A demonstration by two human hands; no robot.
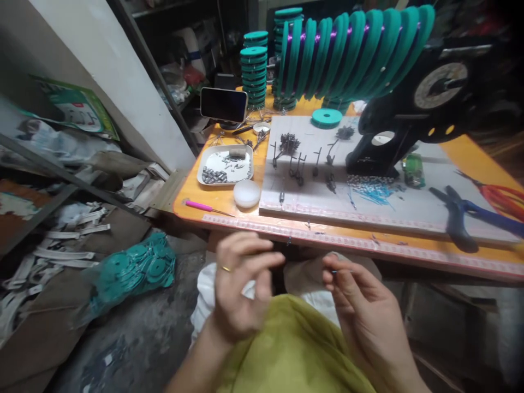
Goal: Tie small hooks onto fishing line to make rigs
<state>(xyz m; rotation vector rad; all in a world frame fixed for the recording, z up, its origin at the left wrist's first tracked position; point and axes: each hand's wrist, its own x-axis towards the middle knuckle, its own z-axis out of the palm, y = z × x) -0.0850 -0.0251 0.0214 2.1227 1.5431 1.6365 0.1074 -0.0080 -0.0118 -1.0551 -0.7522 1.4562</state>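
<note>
Between the closed fingertips of my right hand (366, 303) I hold a small blue piece (335, 271), which is at three o'clock from my left hand (243, 284). The fingers of this left hand are loosely open, with nothing visible in them. On the table (188, 190), the white tray (239, 170) is near twelve o'clock from my left hand.

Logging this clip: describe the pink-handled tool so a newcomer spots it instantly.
Find the orange table, then its near left corner. There, in front of the white tray and left of the round white tub, lies a thin tool. Its bright pink handle sets it apart from both pale neighbours.
</note>
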